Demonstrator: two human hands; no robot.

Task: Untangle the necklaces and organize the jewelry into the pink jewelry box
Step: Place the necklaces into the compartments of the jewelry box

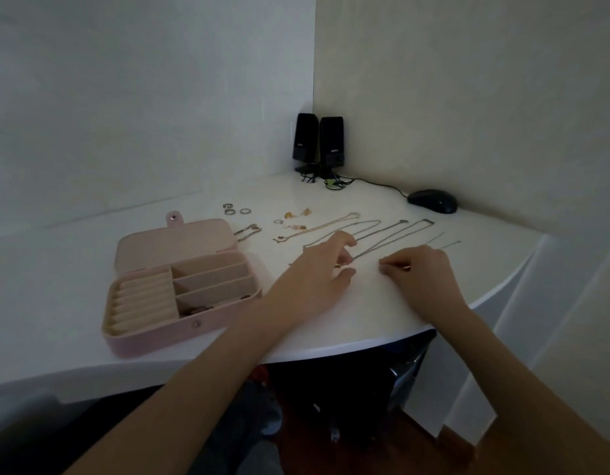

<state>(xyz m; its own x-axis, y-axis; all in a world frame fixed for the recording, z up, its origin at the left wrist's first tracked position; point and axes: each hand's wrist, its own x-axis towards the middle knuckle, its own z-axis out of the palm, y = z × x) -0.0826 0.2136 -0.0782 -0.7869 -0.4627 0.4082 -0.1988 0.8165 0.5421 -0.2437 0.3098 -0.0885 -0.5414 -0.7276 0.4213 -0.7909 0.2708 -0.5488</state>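
Speaker [332, 140] logos too blurred

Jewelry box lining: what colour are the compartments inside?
Cream-beige inside the pale pink jewelry box, seen best (and only) in the head view.

Jewelry box [152, 332]: pink, lid laid open flat, snap tab at its 12 o'clock edge; cream ring rolls at 9 o'clock side, three long compartments at 3 o'clock; small dark pieces in the nearest compartment.
Necklaces [375, 234]: thin chains laid out in separate long lines, at 2 o'clock from the box.
Rings [235, 210]: three, at 12 o'clock from the box.
Earrings [295, 216]: small gold cluster, at 3 o'clock from the rings.
Bracelet [248, 232]: just beside the lid's 3 o'clock edge.
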